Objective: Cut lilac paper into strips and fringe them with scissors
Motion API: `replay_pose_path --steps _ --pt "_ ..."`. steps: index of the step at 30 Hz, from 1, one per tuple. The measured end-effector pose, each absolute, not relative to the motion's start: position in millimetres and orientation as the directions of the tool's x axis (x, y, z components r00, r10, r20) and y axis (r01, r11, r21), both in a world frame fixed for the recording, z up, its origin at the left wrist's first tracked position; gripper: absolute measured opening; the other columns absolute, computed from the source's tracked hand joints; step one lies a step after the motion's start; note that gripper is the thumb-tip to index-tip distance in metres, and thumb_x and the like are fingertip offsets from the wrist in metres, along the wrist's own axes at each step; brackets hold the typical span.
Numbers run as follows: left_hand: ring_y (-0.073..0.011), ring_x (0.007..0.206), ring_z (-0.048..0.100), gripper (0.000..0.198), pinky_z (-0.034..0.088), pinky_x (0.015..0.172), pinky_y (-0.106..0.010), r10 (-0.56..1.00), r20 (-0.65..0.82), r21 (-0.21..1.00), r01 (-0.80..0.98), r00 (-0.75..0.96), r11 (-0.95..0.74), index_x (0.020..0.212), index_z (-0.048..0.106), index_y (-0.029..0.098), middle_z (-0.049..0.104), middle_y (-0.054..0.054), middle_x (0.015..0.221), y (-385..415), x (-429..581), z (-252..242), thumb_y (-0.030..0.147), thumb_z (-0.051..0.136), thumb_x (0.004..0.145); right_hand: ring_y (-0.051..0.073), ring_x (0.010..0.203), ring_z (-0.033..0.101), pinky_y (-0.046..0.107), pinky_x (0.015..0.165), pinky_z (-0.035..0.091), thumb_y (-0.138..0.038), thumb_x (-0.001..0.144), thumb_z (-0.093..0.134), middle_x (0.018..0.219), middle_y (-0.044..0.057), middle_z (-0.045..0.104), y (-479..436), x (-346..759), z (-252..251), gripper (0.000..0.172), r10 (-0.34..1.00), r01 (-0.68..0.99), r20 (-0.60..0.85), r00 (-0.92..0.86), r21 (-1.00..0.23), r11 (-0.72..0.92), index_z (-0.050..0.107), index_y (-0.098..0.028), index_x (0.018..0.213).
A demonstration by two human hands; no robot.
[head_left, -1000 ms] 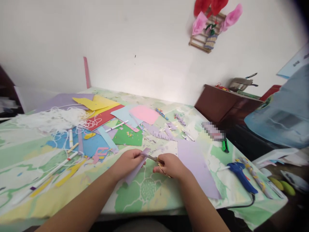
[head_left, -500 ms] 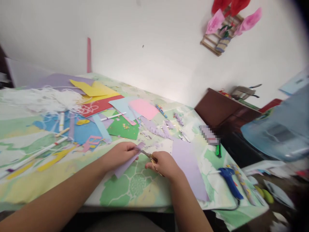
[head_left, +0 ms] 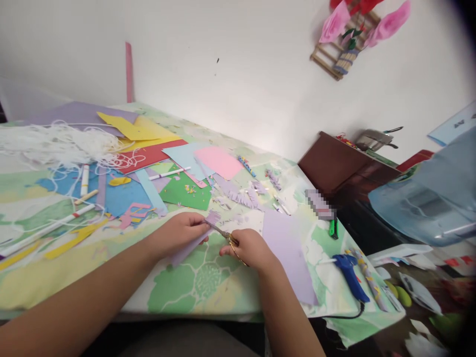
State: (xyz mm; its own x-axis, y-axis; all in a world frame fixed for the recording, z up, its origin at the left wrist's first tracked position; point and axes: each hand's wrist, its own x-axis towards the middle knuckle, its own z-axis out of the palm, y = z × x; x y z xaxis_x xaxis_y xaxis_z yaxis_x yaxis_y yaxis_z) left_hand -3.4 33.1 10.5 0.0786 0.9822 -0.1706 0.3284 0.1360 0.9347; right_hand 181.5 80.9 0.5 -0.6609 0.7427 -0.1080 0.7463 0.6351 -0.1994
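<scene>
My left hand (head_left: pixel 182 232) is closed on a strip of purple paper (head_left: pixel 185 252), whose fringed end pokes out past the fingertips. In my right hand (head_left: pixel 251 252) is a pair of scissors (head_left: pixel 225 234) with gold handles. Their blades point left and meet the paper beside my left fingers; whether they are apart I cannot tell. A larger purple sheet (head_left: pixel 285 253) lies flat to the right of my right hand. Beyond my hands rest fringed purple strips (head_left: pixel 240 197) and small paper scraps.
A blue glue gun (head_left: pixel 351 277) with a cord lies near the table's right edge, beside a decorated stick (head_left: pixel 373 282). White string (head_left: pixel 67 144) is heaped at the left over coloured sheets. A green cutter (head_left: pixel 333 229) and a pink sheet (head_left: pixel 219 161) lie farther back.
The view has shifted slightly, so most things on the table appear a little farther left. Both hands keep their hold, and the fringed end of the purple strip shows more clearly.
</scene>
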Motion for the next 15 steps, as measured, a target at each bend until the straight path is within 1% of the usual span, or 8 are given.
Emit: replay_pose_path --steps 8,11,15 --pt "-0.0103 0.046 0.048 0.019 0.033 0.042 -0.020 0.963 -0.240 0.965 0.140 0.125 0.222 0.066 0.058 0.019 0.056 0.002 0.053 34.6 -5.9 8.1 0.036 0.050 0.064 0.006 0.046 0.031 0.020 0.043 0.016 -0.062 0.064 0.040 0.048 -0.004 0.041 81.8 181.0 0.7 0.047 0.749 0.756 -0.128 -0.650 -0.206 0.621 0.047 -0.016 0.056" --pt "-0.0105 0.046 0.049 0.020 0.033 0.042 -0.020 0.962 -0.255 0.962 0.128 0.102 0.242 0.068 0.059 0.019 0.056 0.002 0.053 35.4 -6.6 8.0 0.037 0.051 0.063 0.007 0.047 0.031 0.020 0.043 0.017 -0.061 0.065 0.040 0.049 -0.003 0.042 81.5 181.1 1.2 0.046 0.757 0.766 -0.138 -0.639 -0.202 0.610 0.047 -0.016 0.056" --pt "-0.0104 0.045 0.048 0.021 0.032 0.041 -0.020 0.961 -0.242 0.967 0.111 0.130 0.229 0.065 0.057 0.018 0.055 0.002 0.052 36.6 -8.2 4.7 0.038 0.051 0.064 0.007 0.047 0.032 0.020 0.043 0.016 -0.061 0.063 0.042 0.051 -0.003 0.044 81.7 181.9 1.9 0.045 0.784 0.800 -0.166 -0.598 -0.188 0.570 0.048 -0.017 0.057"
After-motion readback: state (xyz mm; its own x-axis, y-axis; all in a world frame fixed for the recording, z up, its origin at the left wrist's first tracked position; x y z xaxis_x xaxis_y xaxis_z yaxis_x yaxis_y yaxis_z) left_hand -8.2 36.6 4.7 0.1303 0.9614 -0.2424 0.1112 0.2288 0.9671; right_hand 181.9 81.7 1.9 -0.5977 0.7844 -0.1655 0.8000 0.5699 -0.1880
